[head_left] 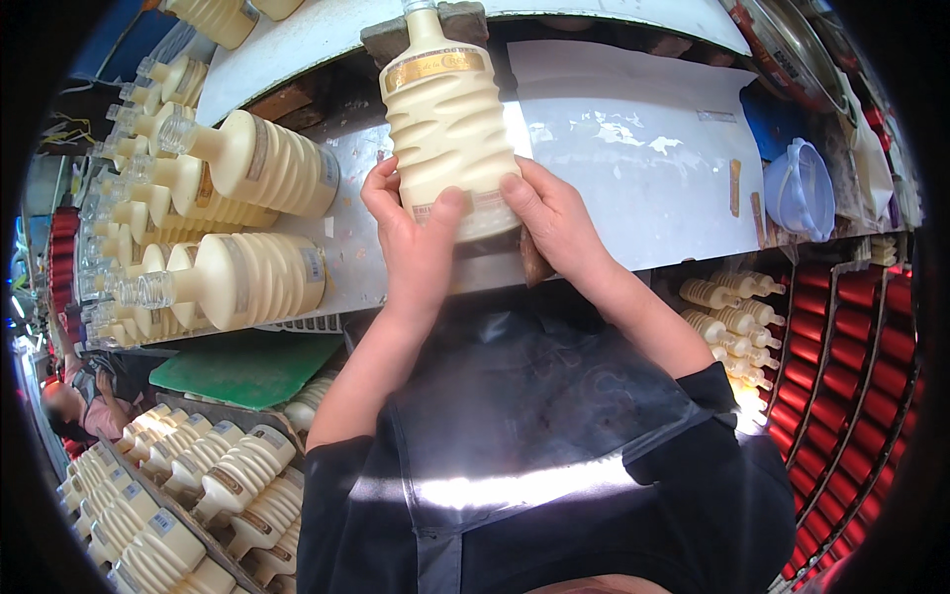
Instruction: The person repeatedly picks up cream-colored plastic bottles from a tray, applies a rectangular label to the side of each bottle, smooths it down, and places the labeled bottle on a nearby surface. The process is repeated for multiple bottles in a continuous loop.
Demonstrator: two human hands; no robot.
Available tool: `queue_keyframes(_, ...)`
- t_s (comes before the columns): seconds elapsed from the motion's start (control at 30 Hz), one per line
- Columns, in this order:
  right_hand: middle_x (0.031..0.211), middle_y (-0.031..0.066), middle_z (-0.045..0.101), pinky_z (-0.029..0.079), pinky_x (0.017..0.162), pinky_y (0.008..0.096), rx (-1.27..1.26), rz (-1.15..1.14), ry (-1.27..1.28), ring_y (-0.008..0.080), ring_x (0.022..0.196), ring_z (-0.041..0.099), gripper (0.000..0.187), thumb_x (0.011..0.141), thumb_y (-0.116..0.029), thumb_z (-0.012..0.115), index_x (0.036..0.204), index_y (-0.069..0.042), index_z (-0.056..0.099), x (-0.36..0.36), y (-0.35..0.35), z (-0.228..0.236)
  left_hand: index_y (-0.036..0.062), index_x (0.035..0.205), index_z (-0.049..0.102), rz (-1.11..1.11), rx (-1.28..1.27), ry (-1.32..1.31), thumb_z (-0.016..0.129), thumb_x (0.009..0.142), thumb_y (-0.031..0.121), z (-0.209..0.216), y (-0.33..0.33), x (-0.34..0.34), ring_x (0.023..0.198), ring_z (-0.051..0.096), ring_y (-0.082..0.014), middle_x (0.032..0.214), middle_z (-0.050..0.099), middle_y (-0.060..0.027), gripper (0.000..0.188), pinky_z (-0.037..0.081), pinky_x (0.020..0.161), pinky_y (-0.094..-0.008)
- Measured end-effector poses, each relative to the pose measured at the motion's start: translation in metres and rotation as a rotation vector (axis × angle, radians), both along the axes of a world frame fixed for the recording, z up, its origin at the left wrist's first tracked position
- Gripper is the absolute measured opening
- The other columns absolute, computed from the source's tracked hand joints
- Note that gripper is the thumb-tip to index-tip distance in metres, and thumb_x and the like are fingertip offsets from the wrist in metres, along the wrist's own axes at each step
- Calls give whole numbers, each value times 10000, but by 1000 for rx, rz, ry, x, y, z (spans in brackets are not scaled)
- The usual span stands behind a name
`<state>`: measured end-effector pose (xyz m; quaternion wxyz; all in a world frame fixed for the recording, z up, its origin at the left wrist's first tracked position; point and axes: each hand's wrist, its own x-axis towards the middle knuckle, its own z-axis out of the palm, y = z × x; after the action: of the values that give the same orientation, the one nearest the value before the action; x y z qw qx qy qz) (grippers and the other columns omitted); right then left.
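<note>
A large cream bottle (pixel 447 139) with wavy ribs lies in front of me, its neck pointing away. A gold label band wraps its shoulder, and its clear neck end is by a grey block (pixel 381 42). Around the left side of the base, my left hand (pixel 416 223) is closed with its thumb on top. My right hand (pixel 556 213) grips the opposite side, thumb pressed over the lower label. A brown piece (pixel 534 257), perhaps wood, shows below the right hand. What lies directly under the bottle is mostly hidden.
Several similar bottles (pixel 262 282) stand at the left of the white worktop (pixel 614 188). More bottles (pixel 237 475) fill a crate lower left, near a green board (pixel 233 366). A light-blue bucket (pixel 800 190) and red ribbed stacks (pixel 851 396) are right. Another person (pixel 99 401) is far left.
</note>
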<state>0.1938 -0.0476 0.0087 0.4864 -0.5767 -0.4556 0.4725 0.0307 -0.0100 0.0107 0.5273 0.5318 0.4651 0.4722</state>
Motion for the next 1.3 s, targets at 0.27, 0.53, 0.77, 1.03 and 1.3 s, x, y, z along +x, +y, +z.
queue_keyframes(0.27, 1127, 205, 705, 490, 952, 377, -39, -32, 26, 269, 1064, 663, 422, 1069, -319, 463, 1297, 9, 598, 2, -10, -14, -9, 1433, 265, 22, 33, -1, 711, 902, 213, -3, 0, 2, 1214, 513, -255, 1326, 473, -198, 729, 413, 1078, -394)
queue_keyframes(0.53, 996, 20, 641, 461, 853, 234, -218, -8, 262, 88, 953, 585, 429, 1108, -336, 411, 1284, -27, 651, 34, -2, 8, 27, 1474, 288, -59, 24, -64, 529, 1079, 280, -6, 0, -10, 1254, 467, -195, 1358, 458, -140, 528, 365, 1107, -352)
queue_keyframes(0.77, 985, 98, 669, 549, 709, 330, 429, 112, -536, 218, 844, 687, 299, 850, 69, 699, 1134, -23, 687, 11, -14, 51, 13, 1452, 345, -13, 98, 94, 624, 981, 241, -7, 12, -19, 1220, 491, -233, 1306, 505, -160, 593, 386, 1093, -371)
queue_keyframes(1.03, 1013, 72, 732, 547, 721, 324, 1021, 314, -937, 203, 900, 725, 233, 754, -63, 705, 984, -58, 743, -6, -9, 70, 45, 1490, 396, -116, 122, -52, 484, 1088, 241, 12, 78, -12, 1280, 491, -198, 1400, 506, -123, 456, 400, 1106, -352)
queue_keyframes(1.3, 988, 51, 740, 546, 742, 327, 955, 242, -839, 219, 898, 730, 242, 752, -42, 739, 991, -75, 746, -11, -17, 57, 41, 1375, 539, -320, -248, -357, 434, 1111, 345, 30, 132, 2, 1118, 609, -166, 1248, 634, -81, 416, 487, 998, -337)
